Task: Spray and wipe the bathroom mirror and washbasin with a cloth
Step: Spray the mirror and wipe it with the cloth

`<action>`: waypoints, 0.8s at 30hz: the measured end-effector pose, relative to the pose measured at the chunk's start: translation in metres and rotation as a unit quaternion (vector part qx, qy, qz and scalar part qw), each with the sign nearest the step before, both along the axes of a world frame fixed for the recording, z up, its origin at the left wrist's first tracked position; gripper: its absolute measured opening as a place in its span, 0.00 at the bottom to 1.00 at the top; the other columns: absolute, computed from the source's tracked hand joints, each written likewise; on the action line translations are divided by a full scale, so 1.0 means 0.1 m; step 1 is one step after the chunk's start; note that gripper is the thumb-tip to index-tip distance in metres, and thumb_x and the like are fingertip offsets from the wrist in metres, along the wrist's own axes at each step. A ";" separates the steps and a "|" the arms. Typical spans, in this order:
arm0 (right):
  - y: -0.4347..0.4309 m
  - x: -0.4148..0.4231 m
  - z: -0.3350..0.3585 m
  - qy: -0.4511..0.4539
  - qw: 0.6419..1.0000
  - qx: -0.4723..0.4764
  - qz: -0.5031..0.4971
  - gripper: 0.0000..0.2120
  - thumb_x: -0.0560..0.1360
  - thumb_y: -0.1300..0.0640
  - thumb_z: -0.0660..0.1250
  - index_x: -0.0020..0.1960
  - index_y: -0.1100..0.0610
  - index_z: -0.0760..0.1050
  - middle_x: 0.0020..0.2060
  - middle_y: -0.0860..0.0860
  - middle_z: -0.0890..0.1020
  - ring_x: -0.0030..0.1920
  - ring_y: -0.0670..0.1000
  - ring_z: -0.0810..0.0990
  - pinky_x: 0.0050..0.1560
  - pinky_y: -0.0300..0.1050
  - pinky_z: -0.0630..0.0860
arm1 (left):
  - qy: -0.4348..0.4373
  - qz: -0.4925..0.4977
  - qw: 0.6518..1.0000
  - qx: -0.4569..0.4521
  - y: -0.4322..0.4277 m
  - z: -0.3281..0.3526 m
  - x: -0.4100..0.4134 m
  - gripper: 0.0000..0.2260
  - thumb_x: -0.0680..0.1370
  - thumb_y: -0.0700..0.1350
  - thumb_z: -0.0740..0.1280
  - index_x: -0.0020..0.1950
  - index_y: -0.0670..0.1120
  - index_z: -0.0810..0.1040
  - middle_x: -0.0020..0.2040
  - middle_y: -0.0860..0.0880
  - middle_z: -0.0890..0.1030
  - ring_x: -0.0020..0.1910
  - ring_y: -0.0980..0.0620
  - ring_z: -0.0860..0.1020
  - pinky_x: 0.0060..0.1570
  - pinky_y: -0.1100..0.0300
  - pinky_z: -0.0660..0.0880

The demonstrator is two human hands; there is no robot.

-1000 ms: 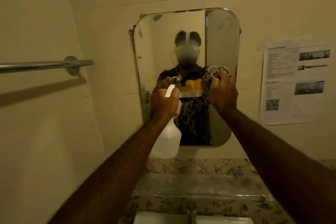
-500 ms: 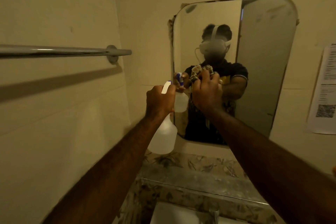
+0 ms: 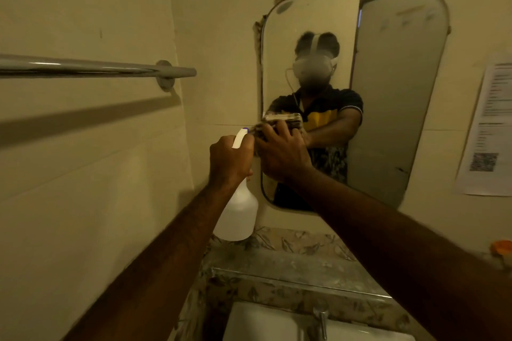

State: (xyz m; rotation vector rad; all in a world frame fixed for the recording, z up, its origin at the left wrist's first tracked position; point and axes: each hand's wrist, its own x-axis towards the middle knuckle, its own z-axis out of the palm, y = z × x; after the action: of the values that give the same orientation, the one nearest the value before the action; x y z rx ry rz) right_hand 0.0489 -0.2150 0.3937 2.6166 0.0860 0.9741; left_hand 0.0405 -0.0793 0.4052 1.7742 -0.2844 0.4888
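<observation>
A rounded wall mirror (image 3: 393,86) hangs ahead, hazy and streaked. My right hand (image 3: 282,152) presses a folded patterned cloth (image 3: 282,120) against the mirror's lower left edge. My left hand (image 3: 228,159) grips the neck of a white spray bottle (image 3: 238,213) with a blue-tipped nozzle, held just left of the mirror and touching my right hand. The white washbasin (image 3: 266,324) shows at the bottom, partly hidden by my right arm.
A chrome towel rail (image 3: 97,69) juts from the left wall at head height. A tap (image 3: 321,318) stands at the basin's back. A grey shelf (image 3: 291,266) runs below the mirror. A printed notice (image 3: 487,130) hangs on the right wall, an orange object (image 3: 502,248) below it.
My right hand slid the cloth leftward across the mirror from its right-centre to its lower left edge. The view turned left and the bottle stayed in my left hand.
</observation>
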 end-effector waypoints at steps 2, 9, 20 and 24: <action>-0.07 -0.06 -0.03 0.018 0.999 -0.028 0.006 0.22 0.77 0.47 0.64 0.71 0.46 0.73 0.70 0.53 0.71 0.69 0.61 0.69 0.61 0.60 0.73 | 0.002 -0.008 1.000 0.007 -0.07 -0.05 -0.02 0.15 0.80 0.50 0.62 0.42 0.40 0.80 0.32 0.46 0.80 0.25 0.50 0.77 0.19 0.66 0.69; -0.46 -0.35 -0.09 0.032 0.994 -0.099 -0.044 0.24 0.77 0.42 0.66 0.72 0.46 0.73 0.69 0.51 0.72 0.68 0.60 0.69 0.60 0.59 0.73 | 0.016 -0.035 0.999 0.028 -0.47 -0.21 -0.18 0.16 0.81 0.51 0.61 0.46 0.41 0.81 0.35 0.46 0.81 0.26 0.51 0.79 0.24 0.64 0.72; -1.36 -0.94 -0.17 0.052 0.993 -0.043 -0.097 0.21 0.71 0.42 0.73 0.62 0.48 0.82 0.66 0.52 0.76 0.67 0.60 0.72 0.57 0.63 0.76 | 0.039 -0.108 0.993 -0.007 -1.16 -0.27 -0.49 0.16 0.80 0.53 0.62 0.39 0.44 0.79 0.30 0.48 0.78 0.23 0.52 0.75 0.24 0.63 0.71; -1.64 -1.11 -0.19 0.037 0.992 -0.002 -0.119 0.18 0.72 0.43 0.71 0.59 0.48 0.82 0.69 0.55 0.74 0.70 0.63 0.70 0.59 0.67 0.74 | 0.051 -0.134 0.990 -0.005 -1.41 -0.29 -0.60 0.16 0.81 0.54 0.61 0.42 0.43 0.78 0.32 0.47 0.78 0.26 0.51 0.75 0.26 0.61 0.72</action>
State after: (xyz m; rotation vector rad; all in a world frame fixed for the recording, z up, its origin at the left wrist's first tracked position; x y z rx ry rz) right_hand -0.0618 -0.3791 0.3751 2.5834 -0.2025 0.7938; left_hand -0.0192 -0.2204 0.3759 1.7132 -0.4414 0.2063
